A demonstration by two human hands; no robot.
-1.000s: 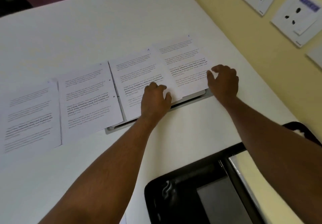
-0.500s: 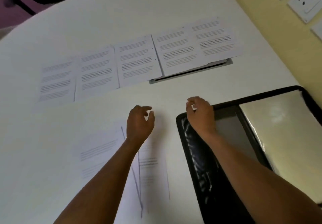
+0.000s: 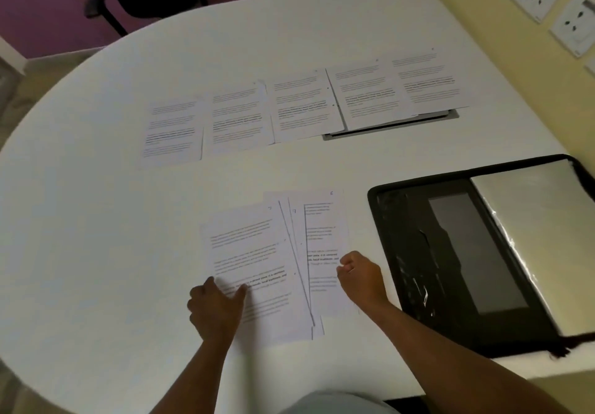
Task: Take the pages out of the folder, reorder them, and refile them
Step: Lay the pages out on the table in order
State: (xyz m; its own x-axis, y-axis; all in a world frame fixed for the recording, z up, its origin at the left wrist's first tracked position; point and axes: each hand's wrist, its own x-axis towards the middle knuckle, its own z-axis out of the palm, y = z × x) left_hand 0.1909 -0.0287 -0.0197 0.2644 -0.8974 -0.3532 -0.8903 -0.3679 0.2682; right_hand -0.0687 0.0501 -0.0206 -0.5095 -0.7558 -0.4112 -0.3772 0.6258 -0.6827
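Sorting midway, with five pages (image 3: 302, 107) rowed across the far table (image 3: 96, 220), left hand (image 3: 214, 309) fingers spread on the near loose stack (image 3: 257, 259), right hand (image 3: 362, 276) curled pinching its right sheet, open folder (image 3: 450, 252) beside, next needing one page lifted clear.
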